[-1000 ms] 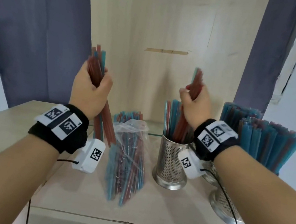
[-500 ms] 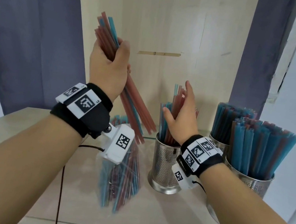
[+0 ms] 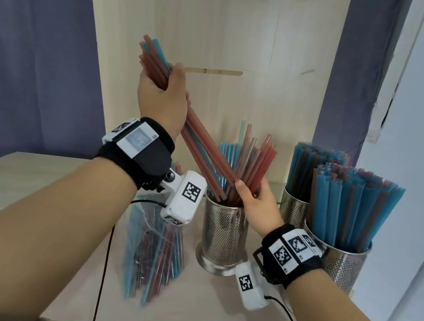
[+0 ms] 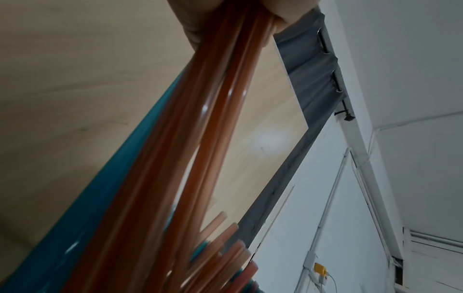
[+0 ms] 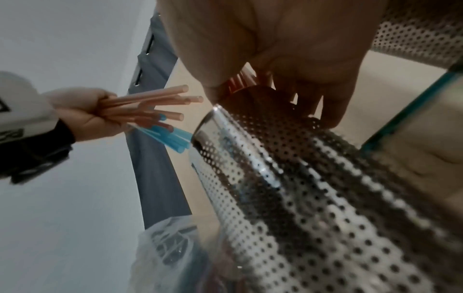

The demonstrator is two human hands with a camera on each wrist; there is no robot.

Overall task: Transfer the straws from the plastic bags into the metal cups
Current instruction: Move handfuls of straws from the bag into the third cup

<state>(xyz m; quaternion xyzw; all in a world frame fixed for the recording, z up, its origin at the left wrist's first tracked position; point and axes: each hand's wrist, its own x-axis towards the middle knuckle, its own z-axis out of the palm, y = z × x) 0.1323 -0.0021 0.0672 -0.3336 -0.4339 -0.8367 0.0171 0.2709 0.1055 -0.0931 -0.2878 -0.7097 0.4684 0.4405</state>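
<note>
My left hand (image 3: 164, 95) grips a tilted bundle of red and blue straws (image 3: 201, 147); their lower ends reach into the mouth of a perforated metal cup (image 3: 223, 233). In the left wrist view the bundle (image 4: 200, 158) runs down from my curled fingers (image 4: 288, 17). My right hand (image 3: 254, 199) sits at the cup's rim, thumb and fingers curled round the straws standing in the cup (image 3: 255, 164). The right wrist view has the cup (image 5: 300, 188) close up and my left hand (image 5: 85, 117) beyond it. A clear plastic bag of straws (image 3: 153, 250) lies left of the cup.
Two more metal cups (image 3: 344, 262) (image 3: 292, 211) packed with blue and red straws stand at the right, close to my right wrist. A wooden panel (image 3: 225, 25) rises behind the table (image 3: 22, 187). Cables trail from both wrist cameras.
My left hand has swung the bundle down and to the right, bringing its lower ends into the cup. My right hand has dropped to the rim and closed round the straws there.
</note>
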